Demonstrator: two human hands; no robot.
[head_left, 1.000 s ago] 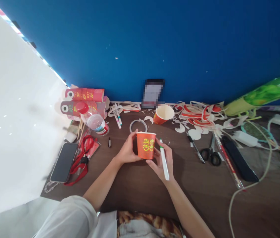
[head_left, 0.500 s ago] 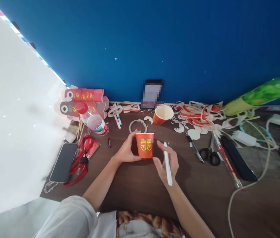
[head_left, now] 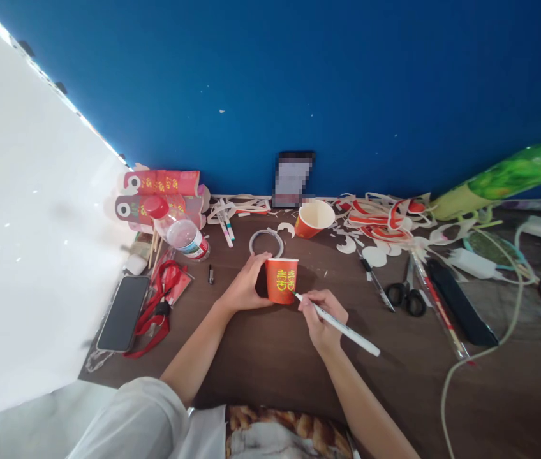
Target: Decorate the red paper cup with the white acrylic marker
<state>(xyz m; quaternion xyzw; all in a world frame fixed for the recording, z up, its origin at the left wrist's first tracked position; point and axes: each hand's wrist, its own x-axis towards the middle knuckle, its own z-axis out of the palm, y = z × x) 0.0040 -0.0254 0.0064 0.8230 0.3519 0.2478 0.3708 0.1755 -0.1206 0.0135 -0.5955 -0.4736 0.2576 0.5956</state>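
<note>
An orange-red paper cup [head_left: 277, 282] with yellow double characters stands upright on the brown table [head_left: 251, 357]. My left hand [head_left: 247, 287] curls around its left side, thumb low and fingers behind the rim. In my right hand [head_left: 325, 319] a white marker [head_left: 342, 326] is pinched like a pen, its green tip at the cup's lower right side; whether the tip touches cannot be told. A second paper cup [head_left: 305, 228] lies tilted behind, its mouth toward me. Just behind the held cup is a clear roll of tape [head_left: 266, 234].
At left lie a phone [head_left: 124, 313], a red lanyard [head_left: 158, 319] and a plastic bottle [head_left: 187, 239]. Scissors [head_left: 407, 296], a black pen [head_left: 378, 287], a black case [head_left: 462, 305] and a white cable [head_left: 481, 357] are at right. Paper scraps [head_left: 378, 220] line the blue wall [head_left: 270, 76].
My right hand has turned the marker from nearly upright to pointing at the cup, its tip now by the cup's side. The cup has turned slightly, its characters shifting right.
</note>
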